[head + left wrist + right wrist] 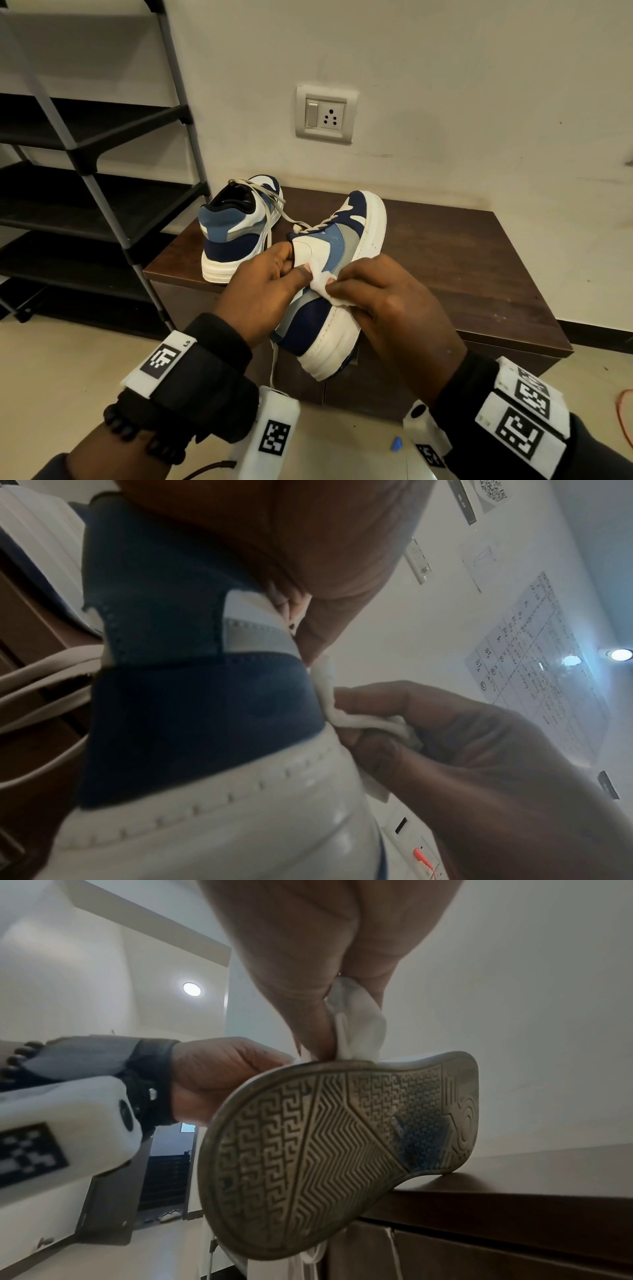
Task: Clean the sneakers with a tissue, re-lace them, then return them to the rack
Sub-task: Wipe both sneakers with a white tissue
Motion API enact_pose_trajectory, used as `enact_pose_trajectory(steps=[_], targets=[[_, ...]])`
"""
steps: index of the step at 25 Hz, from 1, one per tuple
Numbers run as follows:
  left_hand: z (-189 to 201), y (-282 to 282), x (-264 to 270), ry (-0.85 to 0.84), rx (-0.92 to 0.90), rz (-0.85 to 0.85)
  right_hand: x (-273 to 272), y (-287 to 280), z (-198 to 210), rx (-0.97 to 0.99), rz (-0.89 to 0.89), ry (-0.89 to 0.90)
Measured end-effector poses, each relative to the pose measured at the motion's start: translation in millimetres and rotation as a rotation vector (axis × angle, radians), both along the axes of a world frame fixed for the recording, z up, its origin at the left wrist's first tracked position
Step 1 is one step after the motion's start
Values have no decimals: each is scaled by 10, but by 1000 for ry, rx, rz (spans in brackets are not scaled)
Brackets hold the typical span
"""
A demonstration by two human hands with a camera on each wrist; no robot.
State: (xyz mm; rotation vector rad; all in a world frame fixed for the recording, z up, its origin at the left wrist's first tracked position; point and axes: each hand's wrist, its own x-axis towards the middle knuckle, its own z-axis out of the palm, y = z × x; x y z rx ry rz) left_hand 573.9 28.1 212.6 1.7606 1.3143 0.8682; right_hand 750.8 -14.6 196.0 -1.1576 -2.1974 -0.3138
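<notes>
wiping the tilted sneaker (337, 274) whose toe rests on the cabinet (479, 260), the right hand (394, 301) pinches the tissue (325, 287) against its side. the left hand (267, 287) grips the collar; best to keep it braced and use short strokes along the seam

A dark brown wooden cabinet (445, 260) fills the middle and right of the head view, set against a cream wall (445, 68). On that wall, upper centre, sits a white switch-and-socket plate (326, 114). Along the right edge an orange cable (621, 414) lies on the pale floor (68, 370), and a small blue scrap (396, 444) (too small to identify) lies at bottom centre.
</notes>
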Motion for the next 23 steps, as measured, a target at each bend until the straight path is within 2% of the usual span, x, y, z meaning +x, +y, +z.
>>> enact_pose_trajectory(steps=[6, 10, 13, 16, 18, 21, 23], targets=[[-6, 6, -1, 74, 85, -26, 201, 154, 19, -179, -180, 228], [25, 13, 1, 98, 108, -15, 130, 75, -31, -114, -135, 112], [9, 31, -1, 108, 102, -5, 145, 79, -3, -120, -107, 150], [-17, 42, -17, 119, 95, 7, 121, 78, -12, -115, -75, 99], [-27, 58, -18, 118, 102, -13, 159, 127, 12, -100, -107, 87], [-31, 57, -8, 124, 114, -25, 252, 172, 88, -122, -185, 163], [-35, 52, -23, 124, 121, -16, 160, 96, 61, -91, -104, 113]])
